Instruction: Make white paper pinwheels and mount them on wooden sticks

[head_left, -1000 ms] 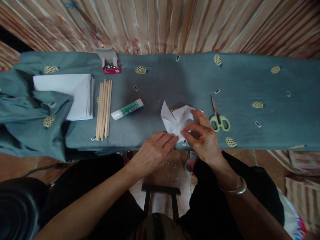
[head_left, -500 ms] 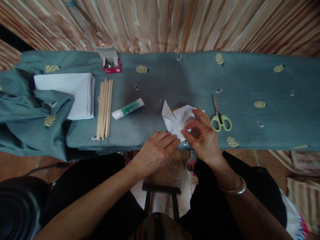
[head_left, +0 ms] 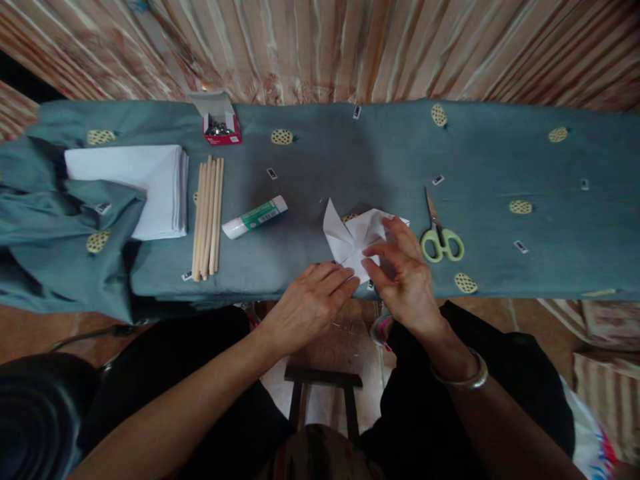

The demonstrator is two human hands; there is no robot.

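Note:
A white paper pinwheel (head_left: 356, 245), its corners folded in toward the middle, lies near the front edge of the cloth-covered table. My left hand (head_left: 315, 297) grips its lower left edge, the fingers close together. From the right, my right hand (head_left: 407, 280) has its thumb and index finger closed on the paper near the centre, while the other fingers touch the right-hand fold. The fingers hide part of that side. Just right of my right hand are scissors (head_left: 436, 235) with pale green handles, blades pointing away.
Left of the pinwheel lies a glue stick (head_left: 256, 217), then a row of several wooden sticks (head_left: 207, 220). Farther left is a stack of white paper (head_left: 155, 193), partly under bunched cloth (head_left: 65, 233). An opened red box (head_left: 223, 130) of small metal pieces stands behind the sticks.
My right index finger and thumb have shifted slightly left over the pinwheel's centre. My left hand stays at the lower edge; the view has moved very little.

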